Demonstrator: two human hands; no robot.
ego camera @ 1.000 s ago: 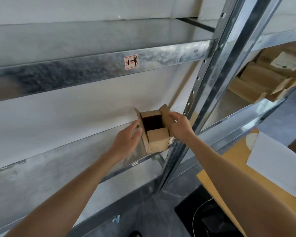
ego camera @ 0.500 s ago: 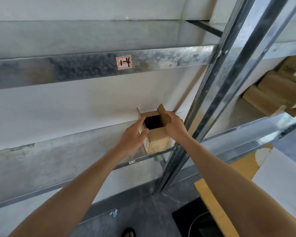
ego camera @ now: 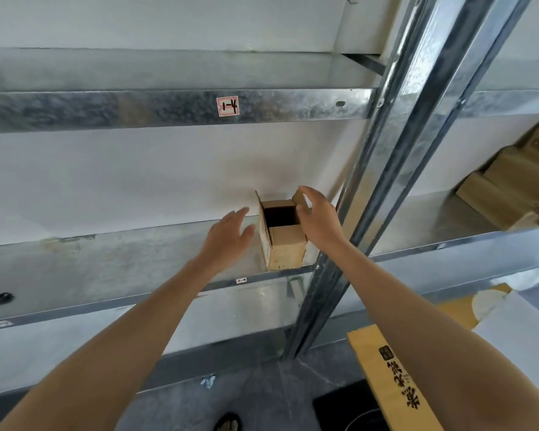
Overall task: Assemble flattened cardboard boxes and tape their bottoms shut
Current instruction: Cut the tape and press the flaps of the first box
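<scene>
A small brown cardboard box (ego camera: 285, 247) stands upright on the metal shelf (ego camera: 122, 269), its top flaps open and its dark inside showing. My left hand (ego camera: 229, 236) hovers just left of the box with fingers spread, a small gap between them. On the box's right side, my right hand (ego camera: 319, 220) has loosely bent fingers close to the right flap; I cannot tell whether it still touches the cardboard.
A galvanised upright post (ego camera: 383, 188) rises directly right of the box. More cardboard boxes (ego camera: 511, 194) sit on the neighbouring shelf bay at right. A yellow printed carton (ego camera: 392, 387) and white sheet (ego camera: 511, 325) lie low right. The upper shelf beam (ego camera: 168, 108) carries a label.
The box went from held in the air to standing on the shelf. Both hands have let go and drawn slightly away from its sides.
</scene>
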